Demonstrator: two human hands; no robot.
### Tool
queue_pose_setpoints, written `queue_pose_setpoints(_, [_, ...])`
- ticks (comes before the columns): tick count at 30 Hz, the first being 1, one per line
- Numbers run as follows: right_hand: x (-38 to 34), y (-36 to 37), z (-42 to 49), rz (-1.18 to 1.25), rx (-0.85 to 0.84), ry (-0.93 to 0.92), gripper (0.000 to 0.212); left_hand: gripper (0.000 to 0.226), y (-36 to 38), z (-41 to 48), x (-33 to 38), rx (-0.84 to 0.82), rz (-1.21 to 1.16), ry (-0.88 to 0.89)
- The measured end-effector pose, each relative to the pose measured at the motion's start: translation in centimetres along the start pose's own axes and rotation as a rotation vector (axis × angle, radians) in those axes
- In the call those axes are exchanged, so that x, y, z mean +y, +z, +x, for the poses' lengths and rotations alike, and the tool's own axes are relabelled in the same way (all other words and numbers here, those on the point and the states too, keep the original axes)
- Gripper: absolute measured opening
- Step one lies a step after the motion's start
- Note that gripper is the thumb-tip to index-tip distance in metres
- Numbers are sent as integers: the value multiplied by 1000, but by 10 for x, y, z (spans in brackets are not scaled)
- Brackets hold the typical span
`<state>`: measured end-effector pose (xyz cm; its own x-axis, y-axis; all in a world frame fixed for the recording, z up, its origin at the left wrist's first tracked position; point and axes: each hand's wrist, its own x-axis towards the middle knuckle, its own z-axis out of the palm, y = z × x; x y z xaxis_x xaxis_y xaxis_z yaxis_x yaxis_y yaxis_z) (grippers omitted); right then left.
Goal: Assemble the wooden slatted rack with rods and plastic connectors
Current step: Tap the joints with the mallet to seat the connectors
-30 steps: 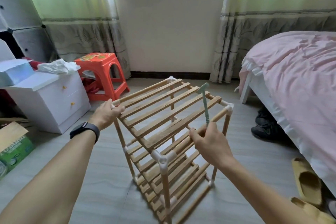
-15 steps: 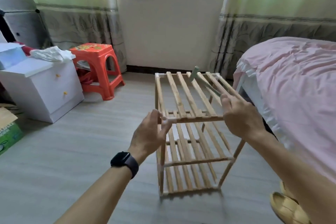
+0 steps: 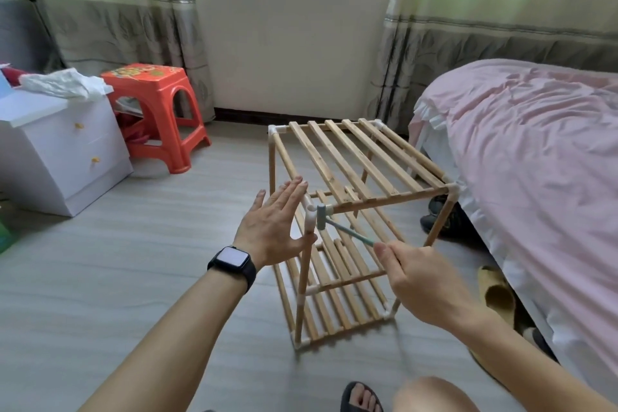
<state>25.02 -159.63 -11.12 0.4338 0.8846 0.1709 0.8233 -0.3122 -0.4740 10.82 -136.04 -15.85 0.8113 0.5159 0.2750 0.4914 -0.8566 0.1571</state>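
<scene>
The wooden slatted rack (image 3: 354,160) stands upright on the floor, three slatted shelves joined by rods and white plastic connectors. My right hand (image 3: 418,281) grips the handle of a small green mallet (image 3: 334,222), whose head sits against the white connector (image 3: 311,211) at the rack's near left top corner. My left hand (image 3: 274,224) is held flat with straight fingers just left of that corner, its little-finger edge touching the near left upright rod.
A bed with a pink cover (image 3: 535,157) runs close along the rack's right side. Slippers (image 3: 495,291) and dark shoes lie by the bed. An orange plastic stool (image 3: 157,110) and a white drawer cabinet (image 3: 63,147) stand at the left. My sandalled foot (image 3: 361,398) is near the bottom edge.
The rack was turned and set down beside the bed. My left hand let go of the top rail and opened flat. My right hand swung the mallet down to the near left corner connector.
</scene>
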Motion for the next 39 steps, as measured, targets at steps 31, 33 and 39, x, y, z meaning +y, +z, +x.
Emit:
queue_pose_setpoints(31, [-23,-4,16,144,102,-51,42,70,29,-30,14,-31,-185,-187])
queue_pose_setpoints(33, [-28,-8,23,156,104,-68,42,58,34,-33,21,-48,-173,-189])
queue_pose_setpoints(39, [-31,0,29,163,69,-90,42,52,36,-32,21,-78,-255,-208])
